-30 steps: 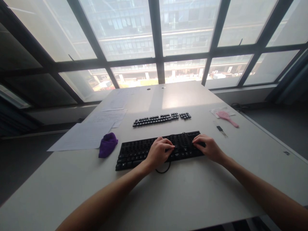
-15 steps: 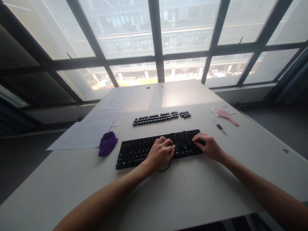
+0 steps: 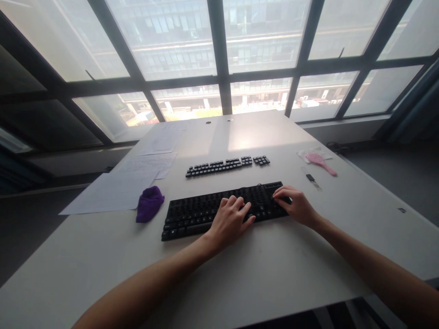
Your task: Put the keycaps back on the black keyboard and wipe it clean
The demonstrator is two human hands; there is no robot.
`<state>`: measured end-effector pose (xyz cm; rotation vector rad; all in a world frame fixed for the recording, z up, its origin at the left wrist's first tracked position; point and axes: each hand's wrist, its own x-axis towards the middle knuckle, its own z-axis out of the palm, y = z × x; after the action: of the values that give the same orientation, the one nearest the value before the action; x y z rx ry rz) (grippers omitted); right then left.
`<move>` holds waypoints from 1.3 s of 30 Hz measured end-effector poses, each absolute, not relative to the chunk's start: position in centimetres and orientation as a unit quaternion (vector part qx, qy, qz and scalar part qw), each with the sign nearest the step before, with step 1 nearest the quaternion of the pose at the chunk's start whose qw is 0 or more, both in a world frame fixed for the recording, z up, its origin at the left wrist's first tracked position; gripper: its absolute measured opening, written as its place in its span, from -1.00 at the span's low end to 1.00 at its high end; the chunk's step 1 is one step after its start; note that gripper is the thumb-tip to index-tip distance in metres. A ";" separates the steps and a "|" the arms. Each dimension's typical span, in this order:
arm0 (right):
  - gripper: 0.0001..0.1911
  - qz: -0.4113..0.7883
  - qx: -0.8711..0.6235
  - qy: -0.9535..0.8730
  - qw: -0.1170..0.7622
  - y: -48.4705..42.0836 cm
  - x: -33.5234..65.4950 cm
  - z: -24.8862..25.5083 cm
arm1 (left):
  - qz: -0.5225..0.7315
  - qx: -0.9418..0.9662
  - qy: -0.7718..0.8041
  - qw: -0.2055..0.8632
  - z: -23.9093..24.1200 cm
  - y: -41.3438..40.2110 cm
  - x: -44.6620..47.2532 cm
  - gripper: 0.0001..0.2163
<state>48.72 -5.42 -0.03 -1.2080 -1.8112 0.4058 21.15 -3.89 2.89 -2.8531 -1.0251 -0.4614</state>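
A black keyboard (image 3: 192, 206) lies in front of me, many of its upper keys without caps and the lower rows with caps on. Across its right middle part rests my left hand (image 3: 232, 218), open, fingers apart and thumb stretched to the right. My right hand (image 3: 293, 203) is closed in a pinch over the number-pad end; whatever is between the fingertips is too small to make out. Behind the keyboard, loose black keycaps (image 3: 214, 167) stand in rows, with a separate block of keycaps (image 3: 261, 160) at their right end.
The white table (image 3: 219, 278) reaches to the windows. Left of the keyboard lie a purple cloth (image 3: 150, 204) and paper sheets (image 3: 103, 192). On the right are a pink hairbrush (image 3: 321, 163), a thin white wrapper (image 3: 303, 156) and a small tool with a dark handle (image 3: 310, 177).
My left hand's fingers have spread out of a curl, and its thumb now points right. The right hand keeps its pinch at nearly the same spot. The whole view has shifted slightly.
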 end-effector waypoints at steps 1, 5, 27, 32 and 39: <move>-0.92 0.162 -0.487 -0.733 0.446 -5.4 48.7 0.0 | -0.154 -0.929 -0.335 0.035 2.8 -3.9 21.1 -0.64; -0.89 0.148 -0.480 -0.744 0.440 -5.6 48.5 0.3 | -0.173 -0.924 -0.339 0.020 2.8 -4.2 21.0 -0.65; -0.83 0.103 -0.453 -0.784 0.412 -5.6 48.5 0.3 | -0.214 -0.914 -0.343 0.029 2.7 -5.2 20.1 -0.62; -0.82 0.101 -0.448 -0.793 0.400 -5.6 48.5 0.4 | -0.224 -0.912 -0.341 0.033 2.9 -5.3 20.2 -0.69; -0.87 0.073 -0.469 -0.810 0.345 -6.2 48.5 1.2 | -0.219 -0.910 -0.351 0.016 2.6 -5.1 20.5 -0.75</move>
<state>48.54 -6.20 1.15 -1.2186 -2.1024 0.1905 20.46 -5.12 2.64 -2.8314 -1.0902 -0.6822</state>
